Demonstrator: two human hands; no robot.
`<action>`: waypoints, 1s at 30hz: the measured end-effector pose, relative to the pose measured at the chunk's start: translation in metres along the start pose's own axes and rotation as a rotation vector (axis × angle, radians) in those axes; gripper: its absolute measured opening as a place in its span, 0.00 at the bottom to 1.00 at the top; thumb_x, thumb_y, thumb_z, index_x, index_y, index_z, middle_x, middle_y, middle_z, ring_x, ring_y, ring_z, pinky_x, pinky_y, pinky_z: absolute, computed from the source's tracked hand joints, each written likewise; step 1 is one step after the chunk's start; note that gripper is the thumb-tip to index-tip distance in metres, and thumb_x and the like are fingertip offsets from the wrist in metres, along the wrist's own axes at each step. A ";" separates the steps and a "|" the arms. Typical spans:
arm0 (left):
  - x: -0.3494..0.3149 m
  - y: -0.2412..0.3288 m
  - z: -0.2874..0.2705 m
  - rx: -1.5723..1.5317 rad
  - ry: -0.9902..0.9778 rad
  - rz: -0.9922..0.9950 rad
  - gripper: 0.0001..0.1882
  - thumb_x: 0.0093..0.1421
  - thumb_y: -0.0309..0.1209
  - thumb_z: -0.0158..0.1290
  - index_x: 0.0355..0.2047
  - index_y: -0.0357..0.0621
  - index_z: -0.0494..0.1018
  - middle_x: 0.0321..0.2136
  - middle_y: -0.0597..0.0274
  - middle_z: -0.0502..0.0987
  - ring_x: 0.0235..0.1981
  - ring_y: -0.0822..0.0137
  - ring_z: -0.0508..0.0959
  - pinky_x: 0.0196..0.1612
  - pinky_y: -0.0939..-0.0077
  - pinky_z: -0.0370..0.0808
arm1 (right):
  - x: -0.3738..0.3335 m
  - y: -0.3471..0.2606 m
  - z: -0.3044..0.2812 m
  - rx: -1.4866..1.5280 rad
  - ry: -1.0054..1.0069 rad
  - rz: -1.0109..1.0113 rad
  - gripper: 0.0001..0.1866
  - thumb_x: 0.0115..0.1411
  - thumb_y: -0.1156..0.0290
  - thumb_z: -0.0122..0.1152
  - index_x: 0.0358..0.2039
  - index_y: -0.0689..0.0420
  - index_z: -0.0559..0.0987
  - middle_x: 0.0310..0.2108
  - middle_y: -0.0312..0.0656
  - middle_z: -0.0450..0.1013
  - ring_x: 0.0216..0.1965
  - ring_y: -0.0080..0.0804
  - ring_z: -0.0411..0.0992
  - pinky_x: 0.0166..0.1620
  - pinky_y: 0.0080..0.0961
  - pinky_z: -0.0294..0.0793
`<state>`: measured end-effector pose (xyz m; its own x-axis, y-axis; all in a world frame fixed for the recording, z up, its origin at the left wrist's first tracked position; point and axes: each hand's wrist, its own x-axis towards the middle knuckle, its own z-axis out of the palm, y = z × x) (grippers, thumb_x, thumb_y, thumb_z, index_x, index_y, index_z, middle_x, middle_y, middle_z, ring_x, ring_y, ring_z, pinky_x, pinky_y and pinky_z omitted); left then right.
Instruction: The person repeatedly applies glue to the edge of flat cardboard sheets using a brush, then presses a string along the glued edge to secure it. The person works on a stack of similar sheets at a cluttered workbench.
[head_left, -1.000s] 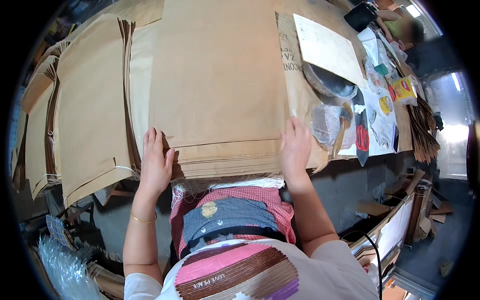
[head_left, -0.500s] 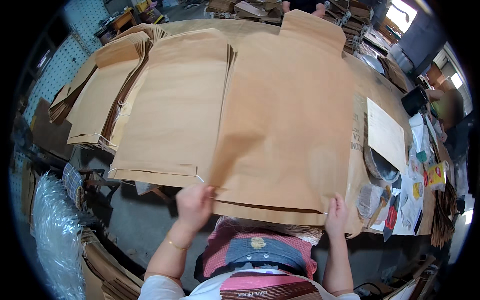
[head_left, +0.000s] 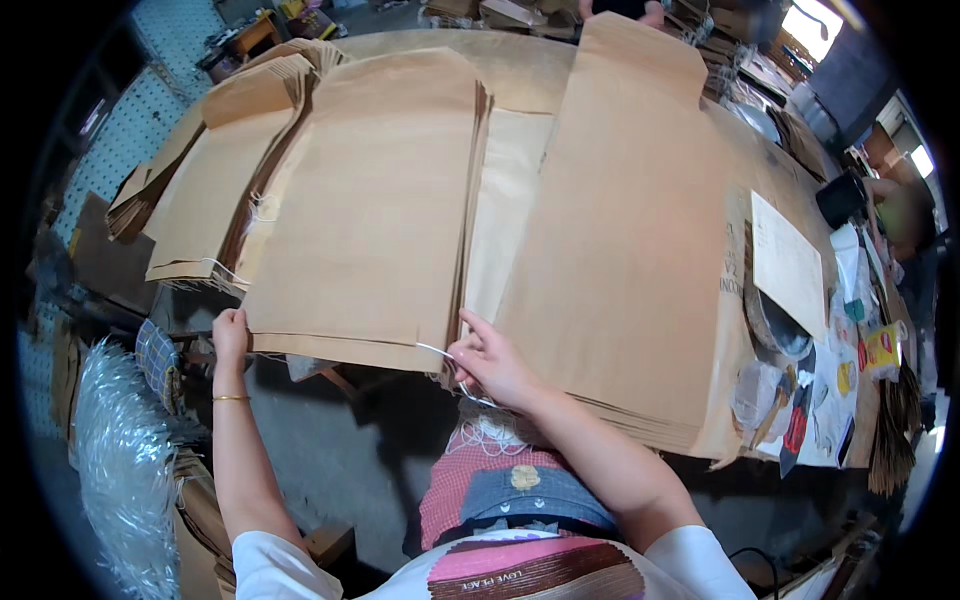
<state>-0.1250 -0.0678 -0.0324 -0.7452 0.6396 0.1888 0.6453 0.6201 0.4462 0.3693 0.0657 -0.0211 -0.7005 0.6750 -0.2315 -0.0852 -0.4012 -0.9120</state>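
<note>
A brown paper bag (head_left: 360,210) tops the middle stack, its folded bottom strip along the table's near edge. My left hand (head_left: 231,334) is closed on the bag's near left corner. At the near right corner, my right hand (head_left: 492,366) grips the bag's edge, its index finger pointing away and its other fingers bent. A white cord (head_left: 434,349) sticks out of the fold and meets these fingers. Just what they pinch is partly hidden. On the right lies another pile of brown paper bags (head_left: 620,250), untouched.
More bag stacks (head_left: 215,190) lie at the left. A white board (head_left: 787,262) rests over a basin at the right, near red-handled scissors (head_left: 796,425) and a yellow package (head_left: 882,352). Shiny clear plastic strips (head_left: 125,450) stand at lower left. Another person (head_left: 903,215) is at the right.
Both hands have let go of the large bag at the right, which now lies on the right pile. They have moved left to the near corners of the middle stack's bag.
</note>
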 end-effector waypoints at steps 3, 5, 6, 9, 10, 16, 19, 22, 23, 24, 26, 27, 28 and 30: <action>-0.032 0.102 0.008 0.414 0.195 0.020 0.19 0.59 0.47 0.49 0.37 0.42 0.75 0.34 0.50 0.77 0.38 0.48 0.76 0.39 0.57 0.72 | -0.083 -0.029 -0.070 -0.753 -0.064 -0.475 0.20 0.58 0.73 0.57 0.51 0.61 0.73 0.39 0.43 0.74 0.38 0.29 0.74 0.42 0.23 0.74; -0.069 0.113 -0.011 0.369 0.473 0.236 0.17 0.62 0.40 0.49 0.43 0.38 0.73 0.37 0.49 0.76 0.38 0.52 0.76 0.41 0.59 0.72 | -0.153 -0.062 -0.103 -0.772 0.278 -0.106 0.08 0.56 0.75 0.57 0.36 0.61 0.80 0.37 0.45 0.76 0.40 0.40 0.74 0.46 0.31 0.73; -0.090 0.127 -0.011 0.145 0.459 0.352 0.14 0.62 0.34 0.50 0.43 0.36 0.73 0.34 0.52 0.76 0.36 0.57 0.76 0.41 0.66 0.72 | -0.185 -0.065 -0.143 -1.105 0.403 -0.248 0.09 0.52 0.79 0.57 0.35 0.61 0.80 0.35 0.46 0.75 0.39 0.42 0.73 0.45 0.30 0.72; -0.178 0.198 0.016 -0.264 0.133 0.591 0.11 0.60 0.26 0.52 0.41 0.34 0.73 0.34 0.56 0.76 0.37 0.62 0.75 0.42 0.73 0.71 | -0.273 -0.093 -0.209 -1.571 1.025 -0.032 0.17 0.48 0.83 0.53 0.40 0.59 0.79 0.33 0.48 0.71 0.37 0.46 0.71 0.41 0.34 0.71; -0.206 0.228 0.024 -0.348 0.021 0.714 0.10 0.59 0.25 0.52 0.41 0.35 0.73 0.34 0.56 0.76 0.38 0.62 0.75 0.42 0.75 0.70 | -0.295 -0.097 -0.219 -1.707 1.136 0.137 0.21 0.48 0.84 0.52 0.44 0.57 0.78 0.33 0.47 0.70 0.36 0.47 0.71 0.41 0.35 0.71; -0.252 0.332 0.097 -0.314 -0.468 0.599 0.34 0.58 0.32 0.53 0.61 0.31 0.53 0.61 0.39 0.55 0.64 0.47 0.54 0.65 0.63 0.51 | -0.338 -0.068 -0.248 -1.703 0.976 0.170 0.25 0.47 0.83 0.53 0.48 0.51 0.75 0.34 0.45 0.69 0.38 0.45 0.72 0.40 0.36 0.71; -0.231 0.307 0.143 -0.494 -0.622 0.494 0.32 0.60 0.29 0.50 0.61 0.29 0.52 0.62 0.41 0.55 0.64 0.52 0.55 0.65 0.66 0.51 | -0.343 -0.078 -0.246 -1.495 1.090 -0.147 0.14 0.48 0.83 0.60 0.38 0.57 0.78 0.29 0.46 0.70 0.32 0.45 0.72 0.37 0.32 0.71; -0.233 0.298 0.149 -0.627 -0.636 0.463 0.31 0.61 0.25 0.47 0.62 0.28 0.50 0.63 0.44 0.55 0.65 0.56 0.55 0.65 0.69 0.50 | -0.339 -0.105 -0.258 -0.737 1.443 -0.415 0.05 0.55 0.78 0.62 0.33 0.63 0.78 0.24 0.39 0.73 0.22 0.22 0.70 0.25 0.20 0.69; -0.234 0.297 0.149 -0.623 -0.641 0.455 0.30 0.61 0.24 0.46 0.62 0.29 0.50 0.63 0.44 0.54 0.65 0.57 0.54 0.65 0.69 0.50 | -0.331 -0.116 -0.268 -0.660 1.457 -0.418 0.05 0.55 0.77 0.62 0.33 0.64 0.78 0.22 0.37 0.72 0.20 0.19 0.69 0.24 0.18 0.68; -0.234 0.297 0.147 -0.614 -0.636 0.442 0.30 0.62 0.23 0.45 0.62 0.29 0.49 0.63 0.43 0.54 0.65 0.58 0.53 0.65 0.69 0.50 | -0.317 -0.127 -0.282 -0.579 1.459 -0.425 0.06 0.56 0.75 0.62 0.32 0.65 0.77 0.20 0.35 0.72 0.19 0.16 0.68 0.22 0.16 0.67; -0.236 0.306 0.149 -0.724 -0.697 0.387 0.31 0.62 0.23 0.45 0.63 0.29 0.47 0.64 0.44 0.52 0.66 0.59 0.52 0.66 0.69 0.49 | -0.291 -0.135 -0.321 -0.671 1.527 -0.467 0.10 0.54 0.71 0.66 0.30 0.65 0.77 0.19 0.36 0.72 0.17 0.18 0.68 0.22 0.17 0.68; -0.237 0.308 0.149 -0.732 -0.706 0.381 0.31 0.62 0.23 0.45 0.63 0.29 0.47 0.64 0.44 0.52 0.66 0.59 0.52 0.66 0.69 0.49 | -0.279 -0.132 -0.345 -0.662 1.548 -0.439 0.12 0.53 0.68 0.67 0.29 0.65 0.77 0.18 0.37 0.72 0.16 0.20 0.69 0.21 0.18 0.68; -0.237 0.309 0.148 -0.741 -0.711 0.370 0.31 0.62 0.23 0.44 0.63 0.29 0.46 0.64 0.45 0.51 0.66 0.60 0.52 0.66 0.70 0.49 | -0.268 -0.129 -0.365 -0.654 1.565 -0.412 0.14 0.52 0.66 0.68 0.27 0.65 0.76 0.17 0.37 0.73 0.15 0.21 0.69 0.21 0.18 0.68; -0.239 0.308 0.146 -0.698 -0.712 0.383 0.32 0.62 0.23 0.45 0.64 0.30 0.46 0.64 0.45 0.51 0.66 0.58 0.52 0.66 0.69 0.49 | -0.253 -0.127 -0.384 -0.721 1.625 -0.309 0.16 0.52 0.64 0.68 0.27 0.66 0.76 0.16 0.39 0.73 0.14 0.22 0.69 0.20 0.19 0.69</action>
<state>0.2764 0.0367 -0.0682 -0.0979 0.9947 -0.0309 0.4079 0.0684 0.9104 0.8293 0.1839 0.0228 0.6374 0.7112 0.2964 0.5385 -0.1360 -0.8316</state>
